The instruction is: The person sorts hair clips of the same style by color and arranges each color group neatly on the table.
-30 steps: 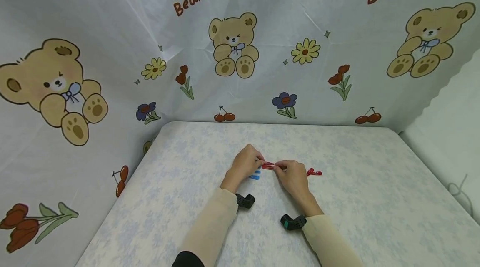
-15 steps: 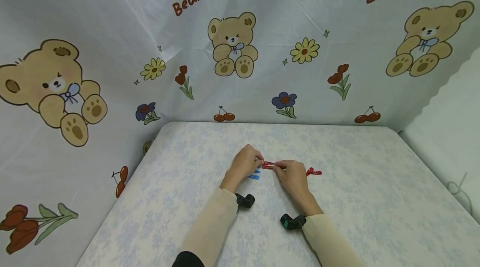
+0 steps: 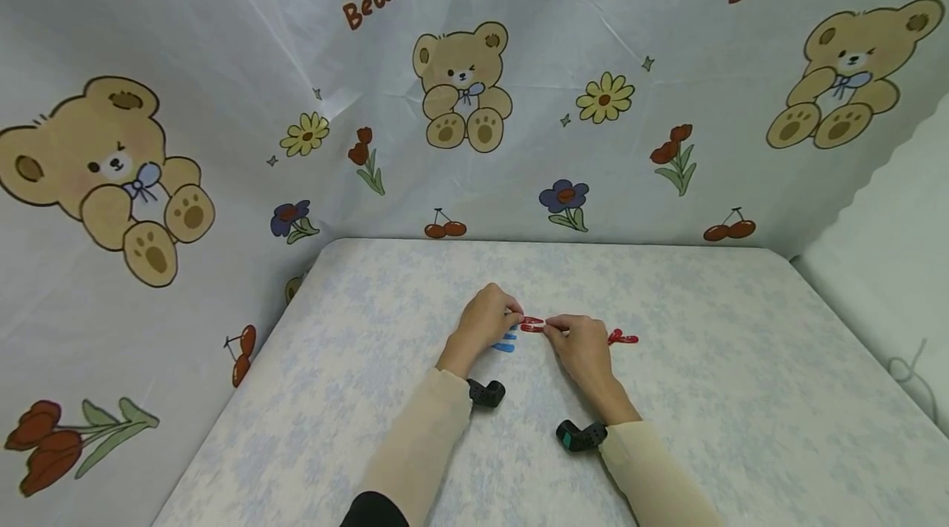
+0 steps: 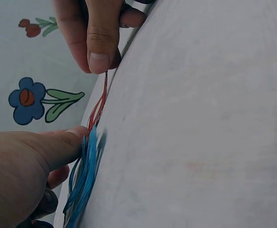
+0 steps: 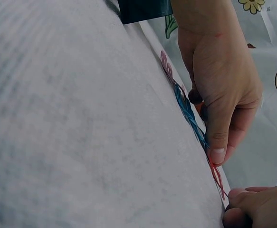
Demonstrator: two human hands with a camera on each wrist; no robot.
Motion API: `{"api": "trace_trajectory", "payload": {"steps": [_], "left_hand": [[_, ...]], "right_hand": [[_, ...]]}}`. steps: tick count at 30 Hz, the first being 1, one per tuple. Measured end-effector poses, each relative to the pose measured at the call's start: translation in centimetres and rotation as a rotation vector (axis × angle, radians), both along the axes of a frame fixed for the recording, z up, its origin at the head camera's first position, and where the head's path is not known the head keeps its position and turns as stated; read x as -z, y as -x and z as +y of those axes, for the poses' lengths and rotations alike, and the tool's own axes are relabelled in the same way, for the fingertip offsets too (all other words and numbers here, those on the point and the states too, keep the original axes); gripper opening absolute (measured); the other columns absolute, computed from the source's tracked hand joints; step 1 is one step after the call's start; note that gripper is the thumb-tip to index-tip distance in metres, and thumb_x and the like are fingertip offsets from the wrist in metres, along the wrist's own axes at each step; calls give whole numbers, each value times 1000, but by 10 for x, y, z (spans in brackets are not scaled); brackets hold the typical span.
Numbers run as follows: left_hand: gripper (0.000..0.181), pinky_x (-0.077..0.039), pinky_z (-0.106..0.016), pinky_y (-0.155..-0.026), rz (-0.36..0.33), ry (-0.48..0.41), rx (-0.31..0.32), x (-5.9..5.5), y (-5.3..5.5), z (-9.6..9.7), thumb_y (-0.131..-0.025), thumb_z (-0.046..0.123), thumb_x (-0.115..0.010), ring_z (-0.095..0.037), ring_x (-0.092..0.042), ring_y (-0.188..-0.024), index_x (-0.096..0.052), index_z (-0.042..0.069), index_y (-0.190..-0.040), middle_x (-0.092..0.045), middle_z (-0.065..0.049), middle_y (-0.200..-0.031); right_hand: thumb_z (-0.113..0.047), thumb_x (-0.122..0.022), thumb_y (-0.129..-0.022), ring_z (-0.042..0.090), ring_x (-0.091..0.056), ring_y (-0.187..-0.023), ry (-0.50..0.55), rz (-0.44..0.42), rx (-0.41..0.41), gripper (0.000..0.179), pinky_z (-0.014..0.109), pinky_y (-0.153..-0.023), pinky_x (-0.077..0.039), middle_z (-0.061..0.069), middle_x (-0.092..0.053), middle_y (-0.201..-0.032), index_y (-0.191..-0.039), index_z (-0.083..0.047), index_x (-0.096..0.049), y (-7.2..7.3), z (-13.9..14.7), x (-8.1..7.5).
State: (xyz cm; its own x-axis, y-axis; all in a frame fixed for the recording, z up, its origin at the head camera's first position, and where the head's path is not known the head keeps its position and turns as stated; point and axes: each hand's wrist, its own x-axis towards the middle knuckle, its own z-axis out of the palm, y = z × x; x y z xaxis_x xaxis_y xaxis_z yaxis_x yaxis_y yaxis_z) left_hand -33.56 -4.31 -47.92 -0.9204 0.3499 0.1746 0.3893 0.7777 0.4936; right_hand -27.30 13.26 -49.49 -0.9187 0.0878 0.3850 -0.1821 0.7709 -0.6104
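Two narrow red looped pieces [image 3: 532,328], which look like snap hair clips, lie between my hands in the head view. My left hand [image 3: 483,321] holds thumb and forefinger at their left end. My right hand [image 3: 582,346] pinches the right end, where a thin red tip reaches the thumb in the left wrist view. Blue pieces [image 4: 83,175] of the same thin kind lie close together beside my left fingers, partly hidden under the hand. In the right wrist view my right hand enters at the lower right, my left from the top.
More red looped pieces [image 3: 623,337] lie just right of my right hand. Pale pink loops [image 5: 166,61] show beyond the blue ones in the right wrist view. The mottled table [image 3: 704,395] ends at a bear-printed curtain [image 3: 519,173] behind.
The two red pieces between my hands have parted slightly at their right end, with a gap now between them. Both hands keep nearly the same place.
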Motion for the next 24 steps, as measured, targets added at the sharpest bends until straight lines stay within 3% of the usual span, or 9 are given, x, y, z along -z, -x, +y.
{"api": "trace_trajectory", "payload": {"steps": [24], "left_hand": [[9,-49,-24,-69,1,12,-32,-1,-2,3,-91,27,-76,-6,-59,-76,-82,23,-85,-70,6,-91]], "right_hand": [[-15,-77,-89,10,-59,-57,35,12,-11,9,23,-48,-44,9,-77,-84,-93,-8,-80,-2,-1,-3]]}}
